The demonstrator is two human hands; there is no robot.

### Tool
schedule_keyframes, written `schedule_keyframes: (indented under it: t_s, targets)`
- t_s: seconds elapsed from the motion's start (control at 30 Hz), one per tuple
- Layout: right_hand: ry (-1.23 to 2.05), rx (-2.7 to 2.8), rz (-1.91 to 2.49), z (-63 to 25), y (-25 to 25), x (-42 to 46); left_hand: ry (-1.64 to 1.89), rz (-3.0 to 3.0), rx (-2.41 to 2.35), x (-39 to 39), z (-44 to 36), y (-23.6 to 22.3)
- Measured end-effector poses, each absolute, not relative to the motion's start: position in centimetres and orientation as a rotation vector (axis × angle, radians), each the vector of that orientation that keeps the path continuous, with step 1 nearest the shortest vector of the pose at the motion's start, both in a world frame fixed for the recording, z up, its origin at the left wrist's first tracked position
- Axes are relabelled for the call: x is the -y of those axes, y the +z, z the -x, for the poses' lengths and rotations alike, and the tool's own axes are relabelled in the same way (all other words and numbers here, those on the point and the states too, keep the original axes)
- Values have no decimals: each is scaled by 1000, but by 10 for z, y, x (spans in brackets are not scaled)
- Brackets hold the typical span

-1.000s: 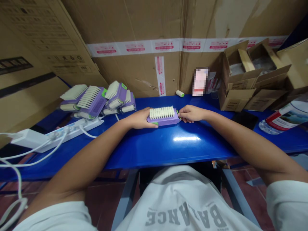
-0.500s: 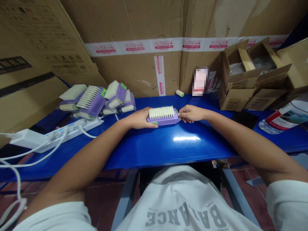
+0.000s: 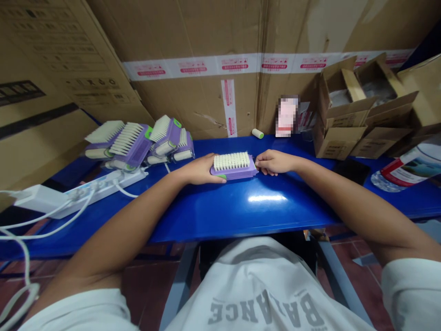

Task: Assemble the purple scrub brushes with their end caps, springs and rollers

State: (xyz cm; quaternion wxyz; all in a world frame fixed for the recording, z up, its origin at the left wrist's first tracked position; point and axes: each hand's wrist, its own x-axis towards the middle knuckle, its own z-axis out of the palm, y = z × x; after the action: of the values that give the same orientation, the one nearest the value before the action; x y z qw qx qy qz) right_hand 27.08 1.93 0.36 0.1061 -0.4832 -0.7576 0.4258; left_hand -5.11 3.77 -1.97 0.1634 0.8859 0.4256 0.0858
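Observation:
A purple brush (image 3: pixel 237 173) with rows of cream bristles lies on the blue table in front of me. My left hand (image 3: pixel 203 170) is closed around its left end, the thumb along the near side by a green patch. At the brush's right end, my right hand (image 3: pixel 269 162) has its fingers curled in a pinch, the fingertips close against that end. Whatever those fingers hold is hidden. Behind the brush, a small cream roller (image 3: pixel 257 134) with a green end lies near the cardboard.
Several similar purple brushes (image 3: pixel 132 142) are piled at the left, beside a white power strip (image 3: pixel 99 191) with cables. To the right are open cardboard boxes (image 3: pixel 344 142), a dark flat object (image 3: pixel 350 171) and a clear bottle (image 3: pixel 406 168). Cardboard (image 3: pixel 193 101) walls the back.
The green piece seen between the brush's right end and my right fingertips no longer shows. Both hands and the brush are in nearly the same place.

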Motion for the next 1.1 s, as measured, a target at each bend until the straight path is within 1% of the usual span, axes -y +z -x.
schedule_keyframes:
  t_s: [1.1]
  targets:
    - [1288,2315,1318,-277,1,-23,237,-2561,-1192,-40,52,-22]
